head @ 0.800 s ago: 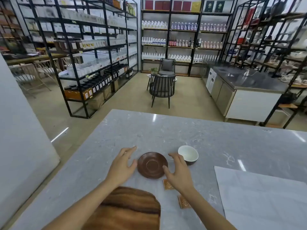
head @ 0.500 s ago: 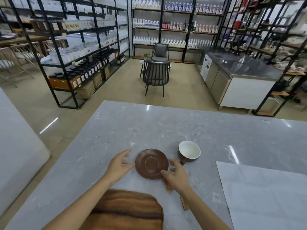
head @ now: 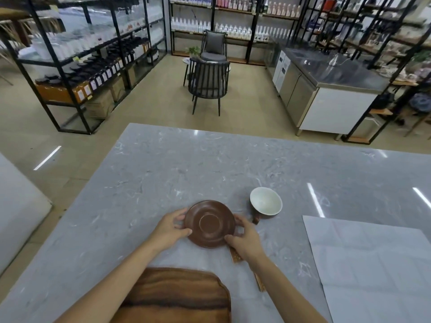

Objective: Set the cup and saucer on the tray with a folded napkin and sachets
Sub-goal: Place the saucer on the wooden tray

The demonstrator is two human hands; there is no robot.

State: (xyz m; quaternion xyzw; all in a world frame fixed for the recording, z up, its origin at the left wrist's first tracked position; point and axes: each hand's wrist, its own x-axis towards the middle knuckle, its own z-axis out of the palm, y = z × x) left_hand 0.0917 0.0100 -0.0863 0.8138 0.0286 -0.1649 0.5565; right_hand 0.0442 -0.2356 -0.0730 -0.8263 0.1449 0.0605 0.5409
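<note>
A round brown saucer (head: 210, 223) lies on the grey marble table (head: 186, 164). My left hand (head: 170, 226) grips its left rim and my right hand (head: 246, 237) grips its right rim. Just right of the saucer stands a cup (head: 265, 201), white inside, with a brown handle toward me. Two brown patterned sachets (head: 235, 257) lie under my right wrist, partly hidden; the nearer sachet (head: 260, 282) shows beside my forearm. A wooden tray (head: 177, 297) sits at the near edge between my arms. A large pale napkin (head: 373, 264) lies unfolded and flat at the right.
Beyond the table's far edge the floor holds a dark chair (head: 208, 82), black shelving racks (head: 77, 57) with bottles on the left, and a steel counter (head: 326, 89) on the right. A white slab (head: 18, 206) stands to the left of the table.
Both hands have closed in from beside the saucer onto its rim. The camera has tilted down and nearer the table.
</note>
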